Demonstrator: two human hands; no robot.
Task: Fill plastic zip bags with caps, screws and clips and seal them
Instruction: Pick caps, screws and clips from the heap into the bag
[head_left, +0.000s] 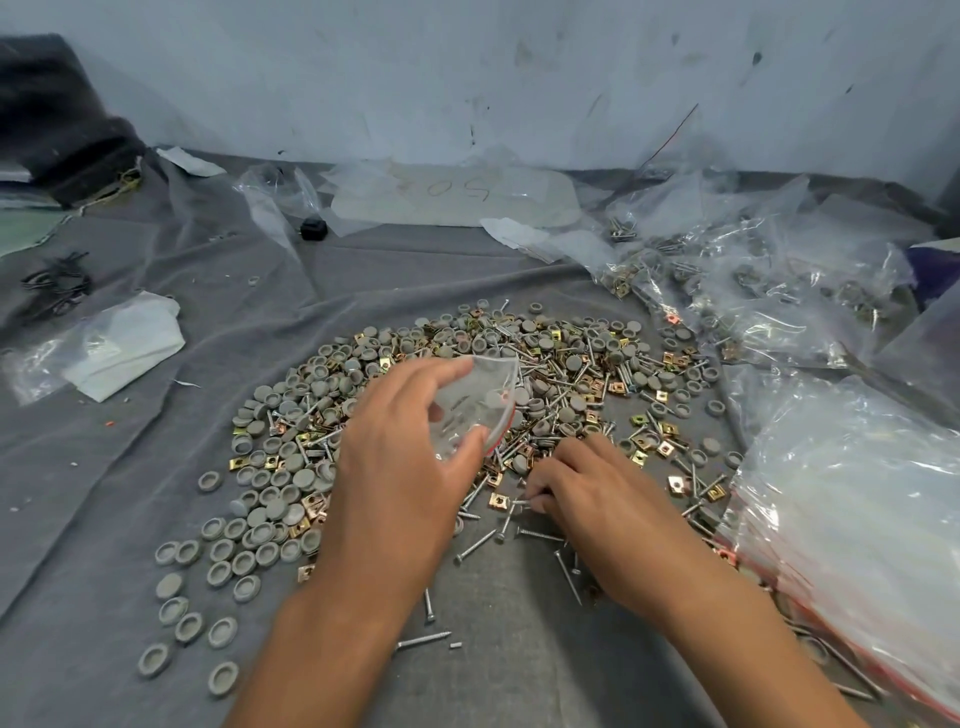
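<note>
The left hand (395, 467) is pinching a small zip bag (478, 402) at its one o'clock above the pile of caps, screws and clips (467, 374), while the right hand (587, 493), fingers curled, is gripping a screw (519, 502) at the pile's six o'clock edge, bare grey cloth (130, 467) lying open toward nine o'clock.

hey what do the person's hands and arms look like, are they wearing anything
Both the left hand and right hand are bare: no gloves, rings, watch or bracelets show. The forearms are bare too, with no sleeves in view down to the bottom edge.
</note>
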